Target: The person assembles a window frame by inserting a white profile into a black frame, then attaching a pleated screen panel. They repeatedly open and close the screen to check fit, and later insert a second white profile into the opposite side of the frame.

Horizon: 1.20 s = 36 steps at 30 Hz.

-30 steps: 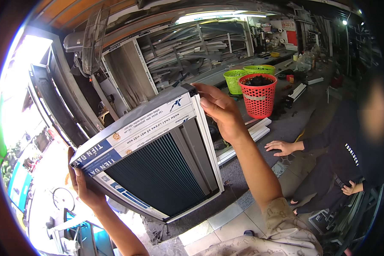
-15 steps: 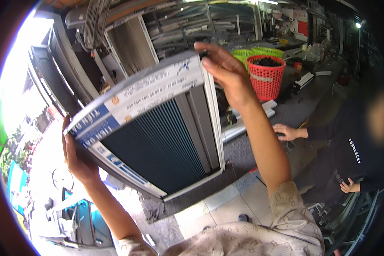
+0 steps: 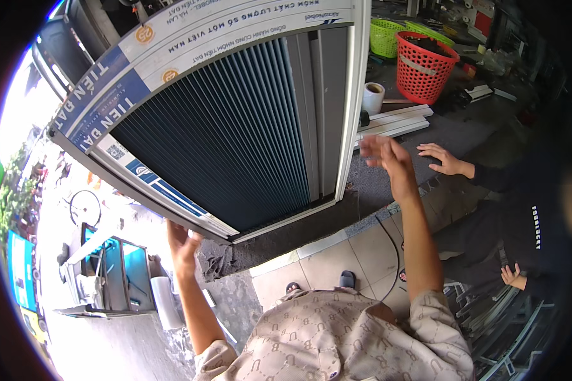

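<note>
A pleated screen panel stands upright in front of me, dark folds inside a pale frame with printed white-and-blue film on it. Its lower end rests at the edge of the dark work surface. My left hand is at the panel's lower left edge, thumb apart from the fingers; some fingertips are hidden by the frame, so a firm touch cannot be made out. Beside the right side of the frame, my right hand is raised with its fingers spread, holding nothing, slightly blurred.
White profiles and a white roll lie on the dark work surface, with a red basket and green baskets behind. A co-worker's hand rests at its edge. A black cable crosses the tiles.
Both hands have left the upper part of the panel and moved down, the right one coming off the frame. The panel looks larger and nearer. The co-worker's hand stays on the surface.
</note>
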### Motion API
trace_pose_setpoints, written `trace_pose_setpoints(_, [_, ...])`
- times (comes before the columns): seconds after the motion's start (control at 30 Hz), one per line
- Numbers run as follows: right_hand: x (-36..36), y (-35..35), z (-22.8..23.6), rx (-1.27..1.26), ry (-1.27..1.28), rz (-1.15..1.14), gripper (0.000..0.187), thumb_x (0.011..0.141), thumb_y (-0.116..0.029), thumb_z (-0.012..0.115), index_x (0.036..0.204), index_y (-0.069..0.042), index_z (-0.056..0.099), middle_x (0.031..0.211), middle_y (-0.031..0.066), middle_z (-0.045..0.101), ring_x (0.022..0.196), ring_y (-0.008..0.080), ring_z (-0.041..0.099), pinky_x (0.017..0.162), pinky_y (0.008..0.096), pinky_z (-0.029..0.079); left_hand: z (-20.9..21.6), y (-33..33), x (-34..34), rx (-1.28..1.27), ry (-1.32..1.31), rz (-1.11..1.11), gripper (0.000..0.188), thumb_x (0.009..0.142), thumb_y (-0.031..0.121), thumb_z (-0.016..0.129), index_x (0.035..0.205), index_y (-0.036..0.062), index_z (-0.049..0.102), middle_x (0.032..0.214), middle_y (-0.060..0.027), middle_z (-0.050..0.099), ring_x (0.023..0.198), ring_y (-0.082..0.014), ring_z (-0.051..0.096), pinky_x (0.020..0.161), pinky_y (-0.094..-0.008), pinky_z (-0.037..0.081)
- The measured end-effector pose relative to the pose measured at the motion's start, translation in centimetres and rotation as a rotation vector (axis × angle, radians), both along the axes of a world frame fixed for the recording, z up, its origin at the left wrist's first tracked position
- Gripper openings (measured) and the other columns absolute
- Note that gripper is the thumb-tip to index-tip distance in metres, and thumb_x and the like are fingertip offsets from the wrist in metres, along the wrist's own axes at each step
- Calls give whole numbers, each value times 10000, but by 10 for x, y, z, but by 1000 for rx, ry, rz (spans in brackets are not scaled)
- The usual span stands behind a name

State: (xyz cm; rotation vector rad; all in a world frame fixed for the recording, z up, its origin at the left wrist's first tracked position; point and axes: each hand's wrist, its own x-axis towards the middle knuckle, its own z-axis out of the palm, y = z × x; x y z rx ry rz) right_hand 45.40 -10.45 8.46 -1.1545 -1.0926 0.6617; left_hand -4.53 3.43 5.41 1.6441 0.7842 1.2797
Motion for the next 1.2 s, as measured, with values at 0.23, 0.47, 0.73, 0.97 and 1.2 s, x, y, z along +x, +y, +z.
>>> trace_pose_setpoints(0.23, [2, 20, -105, -279, -259, -282, 243, 1007, -226, 747, 1131, -18, 765, 1058, 75, 777, 815, 140, 715, 716, 307, 561, -50, -41, 28, -122, 261, 96, 903, 727, 214, 970, 1477, 2, 516, 1371, -137, 640, 1326, -308, 578, 1187, -439, 395])
trace_pose_setpoints(0.47, [-8, 16, -107, -77, -604, -365, 140, 939, -100, 751, 1055, -25, 774, 961, 100, 740, 716, 199, 700, 680, 344, 555, -65, -37, 40, -100, 439, 302, 663, 686, 128, 964, 1249, -19, 644, 1159, -189, 735, 1140, -347, 693, 1042, -425, 509])
trace_pose_setpoints(0.73, [-11, 13, -112, -22, -706, -375, 135, 969, -79, 707, 1081, -24, 760, 968, 112, 737, 790, 243, 720, 751, 362, 572, -43, -31, 25, -81, 610, 181, 687, 745, 119, 921, 1350, 2, 615, 1264, -207, 733, 1236, -360, 676, 1077, -438, 505])
trace_pose_setpoints(0.97, [-22, 6, -126, -16, -960, -500, 142, 957, -92, 701, 1093, -51, 708, 1168, 133, 680, 1113, 378, 655, 982, 461, 523, -43, -31, 15, -5, 492, 59, 768, 757, 72, 880, 1456, 3, 570, 1328, -203, 728, 1278, -318, 672, 1109, -399, 489])
trace_pose_setpoints(1.2, [-37, -6, -152, -210, -1211, -702, 300, 1074, -262, 577, 1329, -148, 687, 1457, 66, 622, 1347, 326, 565, 1127, 523, 418, -64, -25, 4, 4, 386, 26, 823, 757, 63, 870, 1508, 11, 539, 1384, -206, 705, 1312, -341, 657, 1132, -398, 475])
